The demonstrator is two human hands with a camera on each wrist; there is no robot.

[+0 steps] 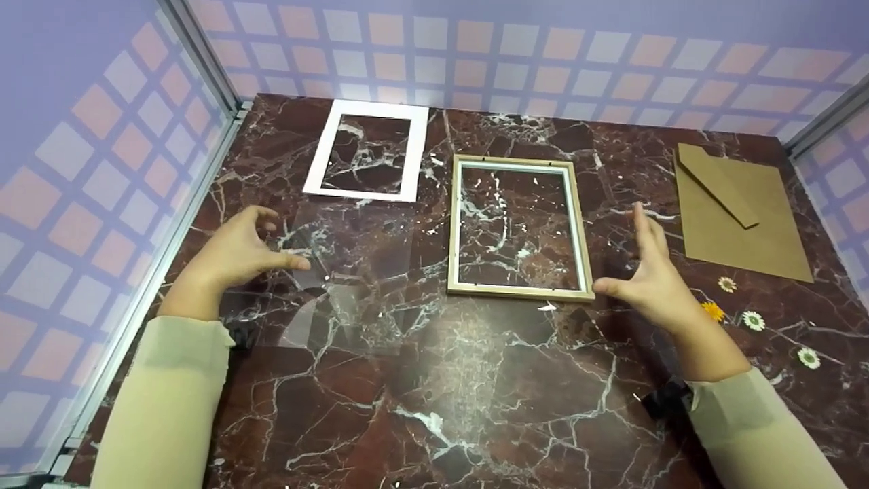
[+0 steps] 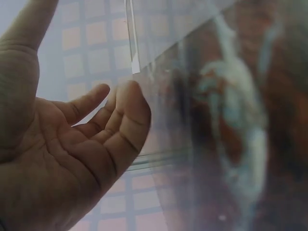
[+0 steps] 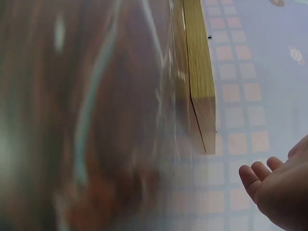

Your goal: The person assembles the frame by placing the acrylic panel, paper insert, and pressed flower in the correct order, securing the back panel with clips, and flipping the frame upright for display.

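A wooden frame (image 1: 519, 293) lies flat in the middle of the marbled table, its inner edge pale. My right hand (image 1: 658, 285) is just off its lower right corner, thumb and fingers spread, holding nothing. In the right wrist view the frame's corner (image 3: 202, 72) stands beyond the fingers of my right hand (image 3: 279, 185). To the left, a clear sheet (image 1: 360, 234) lies on the table with glare across it. Over its left side hovers my left hand (image 1: 234, 255), fingers loosely bent and thumb apart, with nothing in its grasp; the left wrist view shows its bare palm (image 2: 72, 149).
Behind the clear sheet is a white rectangular mat (image 1: 415, 153) with a cut-out centre. A brown envelope (image 1: 753, 204) lies at the right, with an orange flower (image 1: 712, 312) and several white ones, such as a daisy (image 1: 753, 320), in front. Tiled-pattern walls border the table.
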